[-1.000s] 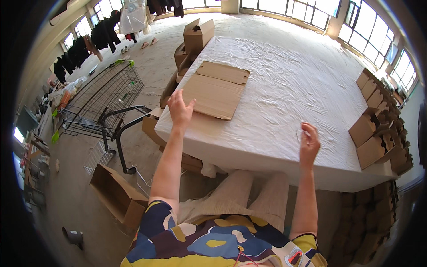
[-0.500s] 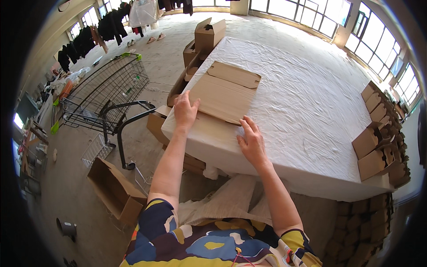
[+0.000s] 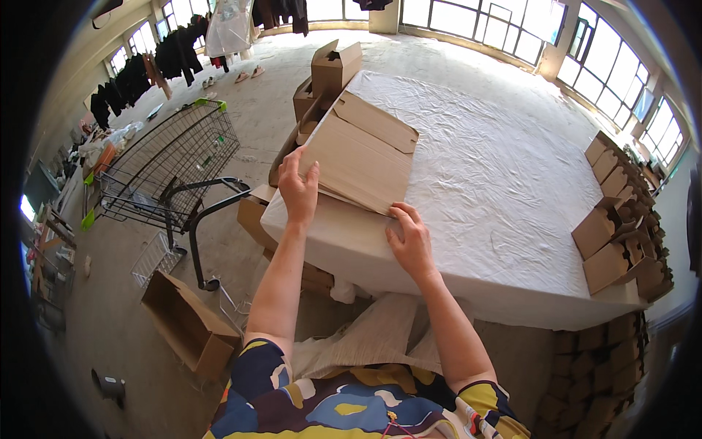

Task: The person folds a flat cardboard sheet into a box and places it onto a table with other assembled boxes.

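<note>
A flattened cardboard box [image 3: 365, 157] lies at the left part of a table covered with a wrinkled white cloth [image 3: 497, 190]. My left hand [image 3: 298, 186] grips its left edge, with the thumb on top of the board. At its near right corner, my right hand [image 3: 411, 238] has the fingers bent over the edge and the thumb apart, lower down. The board's near edge shows more than one layer, slightly parted. A folded flap [image 3: 376, 123] crosses its far end. What lies under the board is hidden.
Folded-up cardboard boxes [image 3: 614, 238] stand in rows along the table's right edge, and more are stacked below. An upright open box [image 3: 336, 67] stands beyond the left edge. A shopping cart [image 3: 172, 164] and a long open box [image 3: 189, 322] are on the floor at left.
The view has shifted a little. The flattened box has turned slightly clockwise, and its near edge layers have parted a bit. Both hands stay at its edges, the right fingers now more bent.
</note>
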{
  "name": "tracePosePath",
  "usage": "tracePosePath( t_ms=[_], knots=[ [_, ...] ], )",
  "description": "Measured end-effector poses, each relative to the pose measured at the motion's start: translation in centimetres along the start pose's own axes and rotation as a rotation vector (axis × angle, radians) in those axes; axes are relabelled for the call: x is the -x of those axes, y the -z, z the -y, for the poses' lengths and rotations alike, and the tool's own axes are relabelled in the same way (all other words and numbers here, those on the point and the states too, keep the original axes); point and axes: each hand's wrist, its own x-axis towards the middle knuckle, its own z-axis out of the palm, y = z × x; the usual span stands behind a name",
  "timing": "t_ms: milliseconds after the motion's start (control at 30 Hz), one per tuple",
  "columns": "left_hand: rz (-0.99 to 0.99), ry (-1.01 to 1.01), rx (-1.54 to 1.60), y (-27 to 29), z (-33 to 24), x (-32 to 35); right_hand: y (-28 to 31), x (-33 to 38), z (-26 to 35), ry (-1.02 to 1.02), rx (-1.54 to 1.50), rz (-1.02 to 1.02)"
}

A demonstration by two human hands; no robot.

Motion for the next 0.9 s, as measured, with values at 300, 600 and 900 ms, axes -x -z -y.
tracePosePath(
  t_ms=[300, 600, 900],
  knots=[
    [0.000, 0.064, 0.375, 1.5, -8.7, -0.6, 0.0, 0.5, -0.3, -0.018, -0.042, -0.127],
    [0.045, -0.215, 0.313, 3.7, -14.5, 1.1, 1.8, 0.0, 0.4, -0.049, -0.083, -0.189],
    [0.153, -0.397, 0.371, 1.9, -18.7, 1.8, 11.3, -7.0, 7.5, 0.142, -0.267, -0.317]
  ],
)
